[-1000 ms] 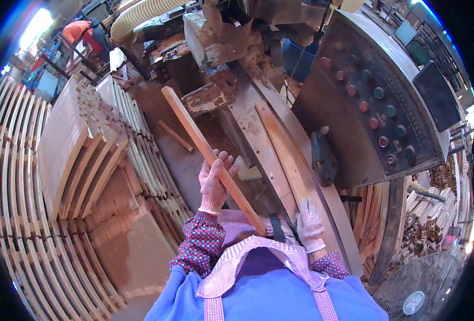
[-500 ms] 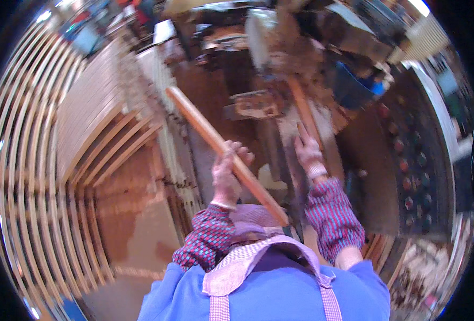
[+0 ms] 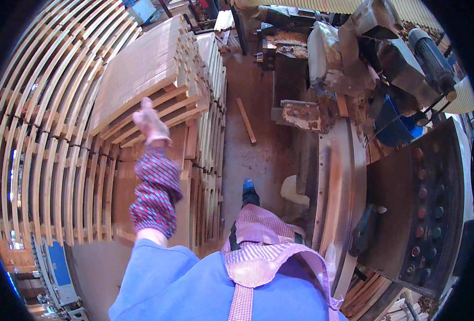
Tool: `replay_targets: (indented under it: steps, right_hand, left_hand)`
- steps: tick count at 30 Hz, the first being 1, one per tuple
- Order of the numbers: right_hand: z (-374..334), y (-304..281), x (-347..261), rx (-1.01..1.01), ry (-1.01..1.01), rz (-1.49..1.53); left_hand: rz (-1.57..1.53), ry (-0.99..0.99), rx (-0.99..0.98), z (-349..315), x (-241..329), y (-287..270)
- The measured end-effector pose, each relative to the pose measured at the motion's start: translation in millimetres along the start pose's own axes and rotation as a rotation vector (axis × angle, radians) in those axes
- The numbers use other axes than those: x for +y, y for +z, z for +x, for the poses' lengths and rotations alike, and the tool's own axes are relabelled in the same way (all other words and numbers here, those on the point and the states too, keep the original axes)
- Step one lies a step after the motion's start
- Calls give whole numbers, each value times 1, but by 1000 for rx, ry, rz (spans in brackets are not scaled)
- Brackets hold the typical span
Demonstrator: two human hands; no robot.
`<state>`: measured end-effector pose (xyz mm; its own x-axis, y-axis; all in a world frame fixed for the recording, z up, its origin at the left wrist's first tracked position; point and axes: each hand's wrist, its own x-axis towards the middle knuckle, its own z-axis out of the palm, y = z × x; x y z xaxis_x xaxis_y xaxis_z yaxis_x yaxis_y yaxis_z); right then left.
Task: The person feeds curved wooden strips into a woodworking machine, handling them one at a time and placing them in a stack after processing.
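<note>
My left hand [image 3: 151, 123] is at the near edge of a stack of wooden strips [image 3: 143, 69], one finger stretched toward the strips' ends. Nothing shows in its grasp, though some fingers are turned from view. The strips lie side by side in layers, with gaps between the lower ones. My right hand is not in view; my body and the pink checked apron [image 3: 263, 262] cover that side. At my right runs a machine bed [image 3: 344, 176] with a long reddish-brown strip along it.
Curved-looking racks of slats [image 3: 49, 134] fill the left side. A loose wooden stick [image 3: 246, 120] lies on the dusty floor. At the right stand a blue bucket [image 3: 400, 125], a dark control panel with round buttons [image 3: 424, 203] and a grey motor [image 3: 429, 53].
The wooden strip that my left hand held is out of that hand, which has moved left to the stack. My right hand has left the machine bed and dropped from view. My view has turned.
</note>
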<state>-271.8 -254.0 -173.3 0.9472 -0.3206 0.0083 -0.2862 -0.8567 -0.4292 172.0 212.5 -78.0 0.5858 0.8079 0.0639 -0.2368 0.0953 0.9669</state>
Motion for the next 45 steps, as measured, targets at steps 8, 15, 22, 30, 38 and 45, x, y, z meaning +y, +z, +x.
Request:
replay_targets:
  steps: [8, 15, 22, 30, 38, 45]
  right_hand:
    - [167, 61, 47, 83, -148, -427]
    - [344, 56, -3, 135, -90, -205]
    - [197, 1, -175, -605, -416, 993]
    - [59, -3, -76, -223, -176, 485]
    - [25, 44, 26, 108, -165, -204]
    - [303, 77, 59, 279, -224, -78]
  left_hand:
    - [-795, -536, -67, 162, -42, -15]
    - [-222, -169, -129, -10, -29, -38]
    - [-262, -547, -414, -263, -2, -67]
    - [-181, -722, -815, -323, -21, -43]
    - [-160, -802, -868, -316, -42, -44]
    - [-111, -819, -788, -312, -39, -40]
